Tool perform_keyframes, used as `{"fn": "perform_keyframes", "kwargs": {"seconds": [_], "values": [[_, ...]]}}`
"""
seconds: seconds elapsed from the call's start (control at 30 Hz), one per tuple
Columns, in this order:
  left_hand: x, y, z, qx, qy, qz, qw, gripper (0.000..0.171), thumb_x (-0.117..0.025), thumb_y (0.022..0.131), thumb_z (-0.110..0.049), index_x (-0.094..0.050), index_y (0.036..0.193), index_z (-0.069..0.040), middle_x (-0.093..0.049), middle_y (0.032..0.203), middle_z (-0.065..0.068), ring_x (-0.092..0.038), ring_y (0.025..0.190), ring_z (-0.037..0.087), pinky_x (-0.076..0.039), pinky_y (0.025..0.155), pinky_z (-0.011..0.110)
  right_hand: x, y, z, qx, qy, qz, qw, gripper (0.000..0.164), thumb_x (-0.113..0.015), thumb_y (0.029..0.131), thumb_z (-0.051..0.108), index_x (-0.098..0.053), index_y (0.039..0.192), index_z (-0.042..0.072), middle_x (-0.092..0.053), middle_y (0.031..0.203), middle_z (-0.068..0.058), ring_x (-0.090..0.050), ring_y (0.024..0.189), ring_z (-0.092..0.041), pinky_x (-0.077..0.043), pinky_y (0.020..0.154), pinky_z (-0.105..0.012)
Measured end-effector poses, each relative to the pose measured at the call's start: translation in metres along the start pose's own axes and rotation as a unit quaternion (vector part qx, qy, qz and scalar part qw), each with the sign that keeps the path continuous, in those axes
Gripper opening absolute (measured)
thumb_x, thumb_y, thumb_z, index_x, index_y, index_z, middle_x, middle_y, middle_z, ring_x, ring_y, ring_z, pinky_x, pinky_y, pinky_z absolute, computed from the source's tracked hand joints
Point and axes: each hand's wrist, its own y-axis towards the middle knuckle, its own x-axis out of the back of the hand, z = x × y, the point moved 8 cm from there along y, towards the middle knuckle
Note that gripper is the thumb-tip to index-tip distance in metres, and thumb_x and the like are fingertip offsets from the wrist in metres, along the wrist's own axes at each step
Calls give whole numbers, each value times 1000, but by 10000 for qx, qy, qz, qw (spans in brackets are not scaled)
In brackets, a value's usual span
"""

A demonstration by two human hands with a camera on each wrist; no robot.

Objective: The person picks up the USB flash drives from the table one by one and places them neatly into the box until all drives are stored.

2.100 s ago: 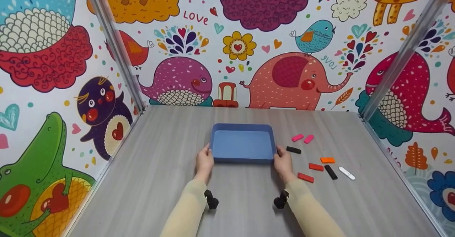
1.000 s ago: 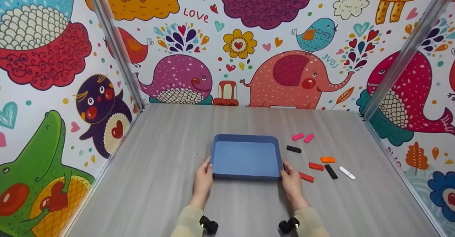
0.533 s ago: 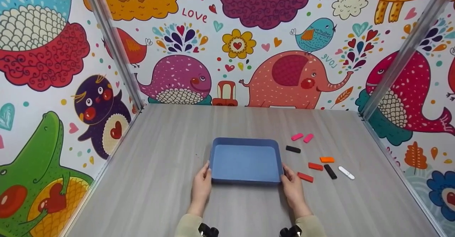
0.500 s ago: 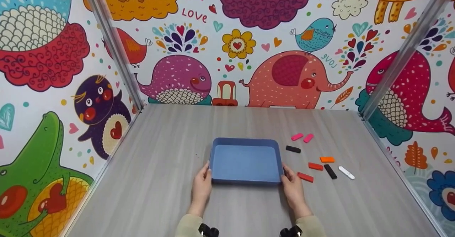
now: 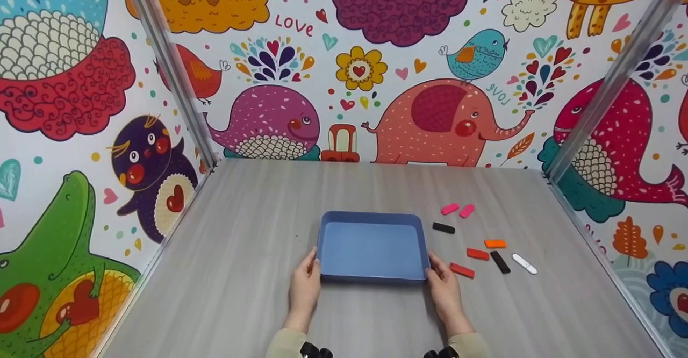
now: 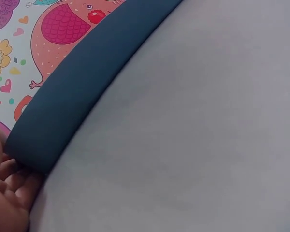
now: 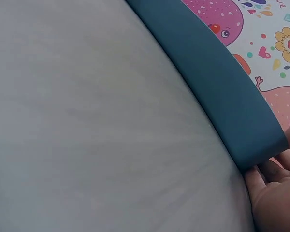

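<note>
A shallow blue rectangular tray with low walls and rounded corners lies on the grey table, its inside bare. My left hand holds its near left corner and my right hand its near right corner. In the left wrist view, thumb and fingers of the left hand are at the end of the tray's dark blue wall. The right wrist view matches this: the right hand has its fingertips at the lower corner of the wall and its thumb on the side.
Right of the tray lie small stick-shaped pieces: two pink, two black, two red, one orange and one white. One red piece is close to my right hand. Cartoon-printed walls surround the table.
Both hands have drawn the tray across the table toward me, mostly in the first second; in the last half second it has barely moved. The small pieces have stayed put.
</note>
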Motion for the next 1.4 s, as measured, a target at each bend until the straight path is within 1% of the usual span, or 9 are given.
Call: {"fn": "perform_keyframes", "kwargs": {"seconds": [0.13,0.27,0.4,0.47,0.57,0.63,0.93,1.27,1.4], "values": [[1,0,-1,-43,79,-23,10000,40,-55,107,-13,-57,145,0,-59,146,21,-56,136,38,-51,109,52,1,0,0,26,27,-27,10000,53,-45,104,3,-39,156,-1,-35,164,-23,-35,153,-37,-46,105,-15],[2,1,-1,-61,224,-21,9997,41,-56,107,-19,-58,144,-1,-61,145,21,-58,134,38,-51,109,51,1,0,0,22,-17,-50,10000,53,-46,104,4,-40,156,-1,-37,163,-23,-38,151,-36,-45,98,-10],[2,1,0,-33,352,-49,9994,40,-57,107,-19,-59,143,-1,-63,142,20,-60,132,38,-52,108,51,1,1,-2,-55,-89,-99,9999,53,-46,103,3,-41,156,0,-39,163,-21,-39,151,-34,-46,106,-19],[3,1,0,24,401,-92,9991,39,-57,106,-18,-60,142,-2,-65,139,21,-63,129,37,-53,106,51,1,1,-2,-71,-84,-102,9999,53,-46,103,2,-41,155,-1,-38,163,-22,-38,152,-34,-45,115,-29],[3,2,0,11,483,-150,9987,38,-58,105,-16,-61,141,-1,-67,134,23,-66,124,37,-55,102,51,0,2,-2,-29,-55,-118,9999,53,-45,102,0,-41,155,-3,-38,162,-24,-38,151,-36,-39,121,-47],[3,2,1,32,492,-185,9986,38,-58,105,-15,-62,140,0,-68,132,23,-67,121,37,-57,100,51,0,2,-2,-18,-14,-118,9999,53,-44,102,-1,-41,154,-4,-38,162,-25,-38,152,-37,-35,122,-52],[2,0,2,70,433,-200,9988,37,-57,105,-13,-62,140,-1,-67,135,23,-66,124,37,-56,101,51,0,1,-5,-105,-13,-72,9999,54,-44,101,-1,-40,155,-4,-38,163,-24,-37,152,-37,-34,122,-54],[1,1,3,76,335,-177,9993,37,-57,106,-14,-62,140,-1,-67,136,22,-65,126,37,-56,102,50,1,0,-2,-112,0,-5,9999,54,-44,103,1,-39,156,-2,-37,164,-23,-34,154,-36,-32,124,-52],[1,1,2,103,340,-195,9992,37,-57,106,-14,-62,140,-1,-67,136,22,-65,126,37,-56,102,50,1,0,-3,-128,-33,-2,9999,53,-44,103,1,-40,156,-2,-37,164,-23,-36,153,-35,-36,122,-49]]}}
